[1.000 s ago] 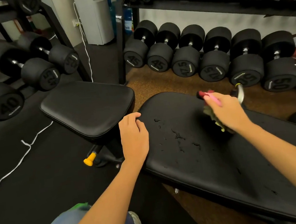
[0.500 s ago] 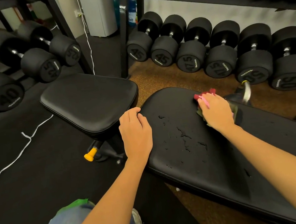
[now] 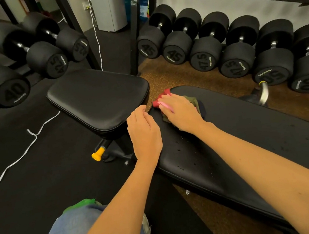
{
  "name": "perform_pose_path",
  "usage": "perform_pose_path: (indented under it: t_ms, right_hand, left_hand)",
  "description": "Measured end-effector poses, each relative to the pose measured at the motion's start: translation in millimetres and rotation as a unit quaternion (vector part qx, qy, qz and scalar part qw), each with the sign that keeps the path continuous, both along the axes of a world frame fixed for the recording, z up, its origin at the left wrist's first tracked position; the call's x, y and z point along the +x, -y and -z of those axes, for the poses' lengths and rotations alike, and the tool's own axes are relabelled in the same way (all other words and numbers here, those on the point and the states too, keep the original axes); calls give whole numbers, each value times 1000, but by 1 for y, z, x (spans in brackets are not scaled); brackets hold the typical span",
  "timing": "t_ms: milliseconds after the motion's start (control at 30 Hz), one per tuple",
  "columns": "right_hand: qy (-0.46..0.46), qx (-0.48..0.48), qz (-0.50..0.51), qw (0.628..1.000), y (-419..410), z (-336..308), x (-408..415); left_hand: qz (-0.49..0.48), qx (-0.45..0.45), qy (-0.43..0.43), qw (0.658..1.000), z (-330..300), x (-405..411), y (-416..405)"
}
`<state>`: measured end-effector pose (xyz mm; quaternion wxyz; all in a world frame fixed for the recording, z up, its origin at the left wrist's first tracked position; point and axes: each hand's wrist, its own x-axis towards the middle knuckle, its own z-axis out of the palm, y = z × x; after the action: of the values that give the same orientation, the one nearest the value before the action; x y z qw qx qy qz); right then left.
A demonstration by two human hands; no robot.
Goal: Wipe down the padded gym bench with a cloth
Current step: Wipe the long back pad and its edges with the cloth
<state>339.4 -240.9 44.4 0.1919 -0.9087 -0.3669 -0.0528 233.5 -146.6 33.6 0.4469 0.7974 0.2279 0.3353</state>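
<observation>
At the centre of the frame we see the right hand point(image 3: 181, 111) lying palm down on a crumpled cloth point(image 3: 162, 98) of red, pink and olive patches, its fingers fairly flat and pressing the cloth against the upper-left end of the long black back pad of the bench point(image 3: 250, 133). The cloth shows past the fingertips at the pad's rounded end and again on the right of the hand, toward the wrist. Just to the left, the left hand point(image 3: 144, 134) rests with loosely curled fingers on the near edge of the same pad, beside the gap that separates it from the seat pad point(image 3: 98, 98); we see nothing held in it. The back pad runs from centre frame to the lower right and shows small pits and scuffs in its cover below the two hands. A yellow knob point(image 3: 97, 155) projects from the frame under the seat pad. Along the upper right of the frame a row of black dumbbells point(image 3: 203, 59) marked 45, 47.5 and 50 sits on the floor under a rack, and more dumbbells, marked 40 and 42.5, lie at the upper left. A white cord point(image 3: 34, 135) trails across the black floor mat at the left.
</observation>
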Motion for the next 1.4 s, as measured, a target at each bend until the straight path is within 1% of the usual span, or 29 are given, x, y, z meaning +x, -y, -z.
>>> perform_pose_path:
  t_ms: [67, 200, 300, 467, 533, 567, 633, 700, 767, 833, 900, 1000, 1067, 1133, 1233, 1333, 1400]
  right_hand:
    - [3, -1, -33, 999, -3, 1, -6]
    - [-34, 22, -78, 996, -6, 4, -20]
    - [-45, 42, -116, 991, 0, 0, -33]
    - [-73, 54, -126, 988, 31, -6, -54]
    - [-79, 82, -100, 988, 50, -9, -61]
    - [-87, 111, -71, 987, 61, -11, -64]
    - [-117, 184, 10, 976, 80, -23, -65]
    - [-128, 219, 93, 963, 95, -31, -51]
    - [-130, 206, 140, 960, 101, -34, -31]
    - [-131, 172, 150, 965, 98, -28, -16]
    - [-131, 140, 161, 968, 88, -18, -4]
    - [-41, 48, 169, 984, 64, -9, 12]
    - [-5, 23, 147, 989, 49, -5, 17]
    - [-3, 15, 118, 993, 35, -1, 16]
    - [-12, 1, 66, 998, 15, -3, 2]
    - [-36, 5, 1, 999, 0, -12, -20]
    - [-27, 18, -51, 998, -8, -13, -38]
  left_hand:
    - [-2, -9, 2, 1000, 1, 0, 0]
    - [-9, -27, 10, 1000, 2, -1, 0]
    - [-11, -32, 11, 999, 2, -2, 0]
    - [-12, -35, 27, 999, 1, -4, 0]
    - [2, -35, 25, 999, 1, -6, -1]
    - [7, -37, 21, 999, 1, -6, -1]
    - [5, -39, 15, 999, 1, -5, -2]
    - [4, -43, 14, 999, 0, -2, -1]
    - [4, -53, 12, 999, 0, -2, 0]
    - [5, -72, 6, 997, 0, -3, 0]
    - [13, -111, -6, 994, -1, -3, -3]
    - [37, -213, -38, 976, -8, 5, -16]
    - [53, -255, -56, 964, -13, 9, -28]
    - [89, -251, -79, 961, -17, 11, -40]
    - [149, -212, -133, 957, -26, 10, -58]
    - [157, -154, -152, 964, -34, 7, -75]
    - [150, -122, -148, 970, -36, 2, -83]
